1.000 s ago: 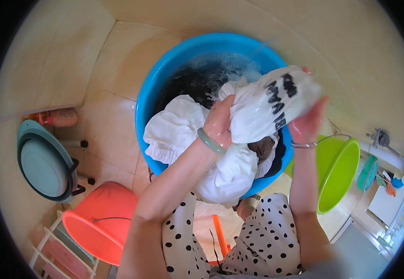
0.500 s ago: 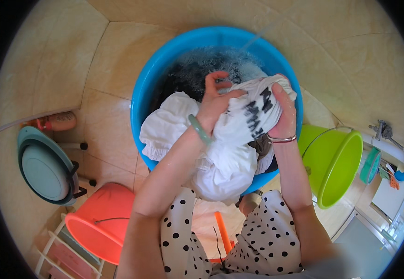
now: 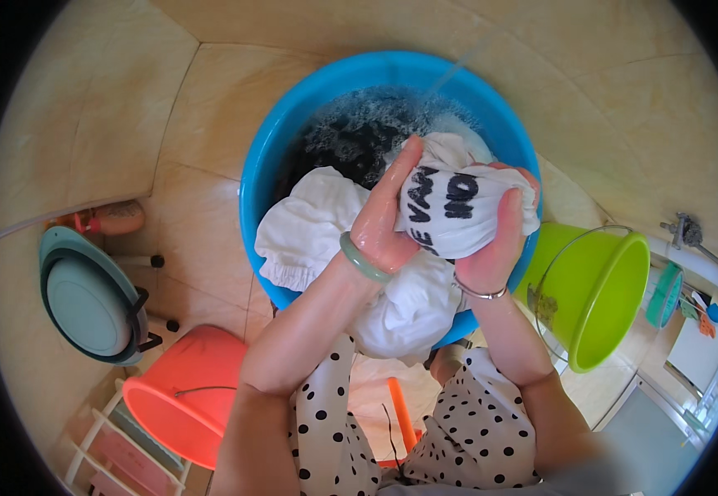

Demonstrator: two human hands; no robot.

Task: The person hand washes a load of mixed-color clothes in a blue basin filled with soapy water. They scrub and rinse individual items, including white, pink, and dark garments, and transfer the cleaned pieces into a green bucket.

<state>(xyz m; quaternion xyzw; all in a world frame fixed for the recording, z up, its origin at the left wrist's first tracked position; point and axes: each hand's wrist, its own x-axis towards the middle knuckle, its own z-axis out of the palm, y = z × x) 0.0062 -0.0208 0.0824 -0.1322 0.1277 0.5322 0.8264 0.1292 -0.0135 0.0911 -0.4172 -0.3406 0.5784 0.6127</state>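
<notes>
A white garment with black lettering [image 3: 456, 227] is bunched up between my two hands over a blue tub [image 3: 253, 182]. My left hand [image 3: 385, 219], with a green bangle on the wrist, presses its palm and fingers to the bundle's left side. Around the right side curls my right hand [image 3: 495, 244], thumb on top and silver bracelets at the wrist. Another part of the white cloth [image 3: 305, 227] drapes over the tub's left part and front rim; whether it is one piece with the bundle I cannot tell. Dark cloth [image 3: 346, 149] lies in foamy water behind.
A thin water stream [image 3: 458, 70] falls into the tub's far side. At the right stands a lime-green bucket [image 3: 615, 298]; at the left, a coral bucket [image 3: 185, 388] and a grey-green folding basin [image 3: 86, 306]. A white rack [image 3: 86, 446] sits lower left. A wall tap [image 3: 683, 227] is far right.
My left hand has turned from fingers curled over the cloth to palm against its side. The bundle is now rounder and its lettering faces up. The view has shifted slightly.
</notes>
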